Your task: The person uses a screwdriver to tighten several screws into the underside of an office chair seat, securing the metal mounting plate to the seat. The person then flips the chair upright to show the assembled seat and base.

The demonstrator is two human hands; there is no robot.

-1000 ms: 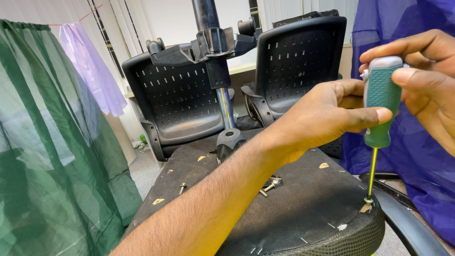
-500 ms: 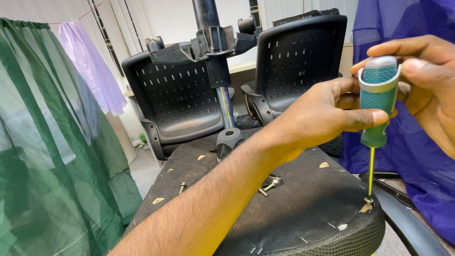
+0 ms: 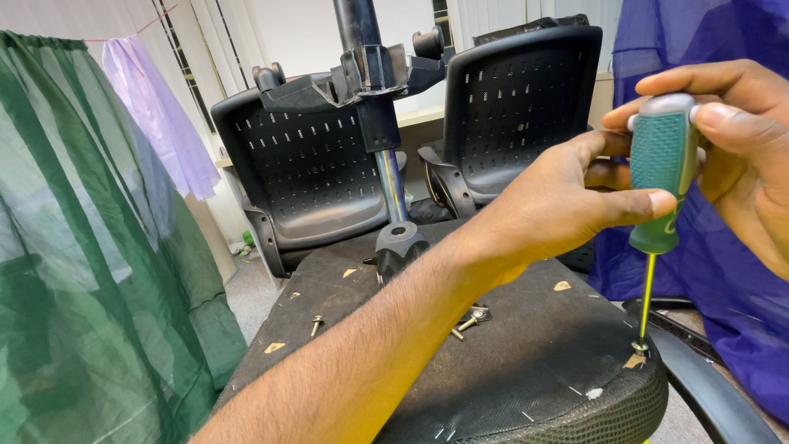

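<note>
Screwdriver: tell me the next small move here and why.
Probably keep turning the screwdriver while pressing straight down. Its tip sits on a screw at the near right edge of the upturned seat base, the shaft stands nearly upright, and both hands grip the green handle: the left hand around its side, the right hand over the top. How far the screw is driven cannot be told.

Screwdriver (image 3: 662,164): green handle, yellow shaft. Seat underside (image 3: 526,362): black fabric. Chair backs (image 3: 316,164): black, perforated. Curtain (image 3: 74,271): green. Cloth (image 3: 731,271): blue. Garment (image 3: 156,115): lilac.
</note>
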